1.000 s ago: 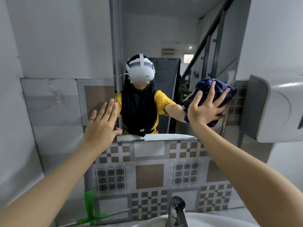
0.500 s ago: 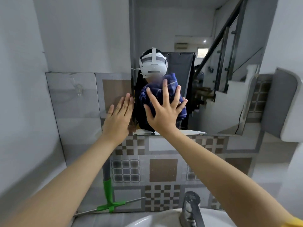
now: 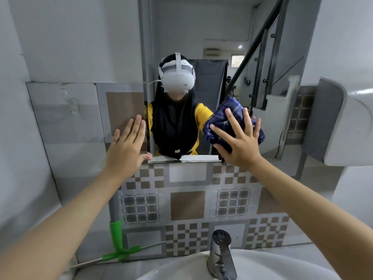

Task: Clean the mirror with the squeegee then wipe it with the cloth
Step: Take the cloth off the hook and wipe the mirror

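The mirror (image 3: 232,37) hangs on the wall above a patterned tile panel. My right hand (image 3: 238,138) presses a dark blue checked cloth (image 3: 226,116) flat against the lower middle of the glass, fingers spread. My left hand (image 3: 127,148) lies open and flat on the wall at the mirror's lower left corner, holding nothing. The squeegee (image 3: 118,239), with a green handle joint and a metal blade, leans against the tiles at the lower left, away from both hands.
A chrome tap (image 3: 221,253) rises from the white basin (image 3: 181,269) at the bottom. A white hand dryer (image 3: 349,122) sticks out from the wall at the right. A clear suction hook (image 3: 73,104) is on the tile at the left.
My right hand has swept the cloth across the mirror, from the right to the left and now back toward the right. My left hand stays braced at the mirror's left edge.
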`<state>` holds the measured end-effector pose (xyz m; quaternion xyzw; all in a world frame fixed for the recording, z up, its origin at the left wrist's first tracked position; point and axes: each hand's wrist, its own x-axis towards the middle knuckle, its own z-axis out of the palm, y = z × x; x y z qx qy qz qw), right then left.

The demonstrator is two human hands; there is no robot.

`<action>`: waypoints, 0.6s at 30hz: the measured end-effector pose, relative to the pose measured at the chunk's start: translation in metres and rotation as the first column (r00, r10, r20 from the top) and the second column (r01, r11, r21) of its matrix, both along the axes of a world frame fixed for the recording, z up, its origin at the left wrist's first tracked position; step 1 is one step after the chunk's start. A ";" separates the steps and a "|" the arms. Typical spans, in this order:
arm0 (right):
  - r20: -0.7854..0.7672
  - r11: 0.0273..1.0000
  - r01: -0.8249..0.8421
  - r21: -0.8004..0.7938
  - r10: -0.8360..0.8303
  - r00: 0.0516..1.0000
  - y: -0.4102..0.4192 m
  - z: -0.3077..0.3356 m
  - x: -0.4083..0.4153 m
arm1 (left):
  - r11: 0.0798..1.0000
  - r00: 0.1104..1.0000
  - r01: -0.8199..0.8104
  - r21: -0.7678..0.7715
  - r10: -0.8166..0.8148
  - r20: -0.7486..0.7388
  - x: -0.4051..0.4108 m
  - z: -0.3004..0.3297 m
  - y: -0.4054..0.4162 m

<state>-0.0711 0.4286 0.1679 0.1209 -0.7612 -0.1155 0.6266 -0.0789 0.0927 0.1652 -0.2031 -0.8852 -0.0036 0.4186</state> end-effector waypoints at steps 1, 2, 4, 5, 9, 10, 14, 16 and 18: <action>0.020 0.998 0.018 -0.058 -0.017 1.000 0.016 -0.002 0.002 | 1.000 1.000 0.011 0.005 -0.011 -0.005 0.000 -0.001 0.000; 0.048 0.991 0.026 -0.132 -0.020 0.999 0.030 -0.006 0.005 | 1.000 1.000 0.022 0.009 -0.022 -0.008 0.000 -0.002 -0.001; 0.111 0.942 0.021 -0.336 0.018 0.994 0.052 -0.014 0.011 | 0.999 0.999 0.038 0.006 -0.038 -0.011 -0.001 -0.002 -0.003; 0.137 0.890 0.028 -0.456 0.039 0.990 0.057 -0.019 0.014 | 0.999 0.999 0.042 -0.003 -0.042 -0.009 -0.001 -0.002 -0.005; 0.132 0.581 0.073 -0.811 0.061 0.989 0.033 -0.033 0.016 | 0.998 0.999 0.045 -0.039 -0.045 -0.001 -0.003 -0.001 -0.010; 0.115 0.510 0.070 -0.857 0.058 0.992 0.020 -0.034 0.015 | 0.998 0.999 0.044 -0.038 -0.044 -0.002 -0.004 -0.001 -0.010; 0.079 0.427 0.040 -0.903 0.072 0.994 -0.038 -0.042 0.005 | 0.999 0.999 0.037 -0.038 -0.038 -0.020 -0.007 -0.003 -0.012; 0.073 0.502 0.011 -0.865 0.105 0.992 -0.070 -0.050 0.000 | 0.999 0.999 0.037 -0.039 -0.039 -0.034 -0.009 -0.004 -0.013; 0.064 0.574 -0.019 -0.819 0.125 0.990 -0.102 -0.055 -0.005 | 0.998 0.998 0.040 -0.037 -0.042 -0.044 -0.010 -0.004 -0.013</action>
